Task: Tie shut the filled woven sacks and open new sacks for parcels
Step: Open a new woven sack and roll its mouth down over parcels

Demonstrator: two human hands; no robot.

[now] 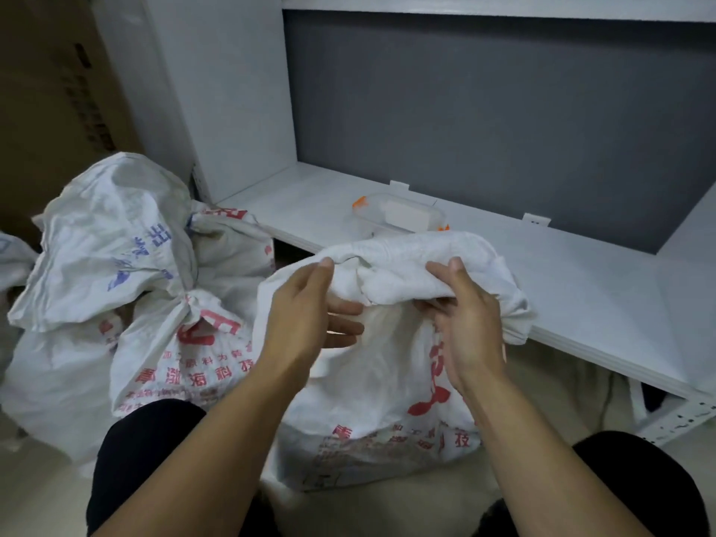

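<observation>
A white woven sack (pixel 379 381) with red print stands on the floor between my knees, its top edge rolled outward. My left hand (pixel 310 315) pinches the rolled rim on the left side, thumb on top and fingers under the fold. My right hand (pixel 465 319) grips the rim on the right side, thumb over the fold and fingers tucked beneath. The sack's inside is hidden by the fold. To the left lie tied sacks, one with red print (pixel 186 343) knotted at its neck and one with blue print (pixel 112 234) resting above it.
A low white shelf (pixel 581 288) runs behind the sack, carrying a clear plastic box (pixel 399 217) with orange clips. A grey back panel (pixel 503 122) stands above it. Brown cardboard (pixel 50 79) fills the far left. My dark-clothed knees (pixel 143 451) flank the sack.
</observation>
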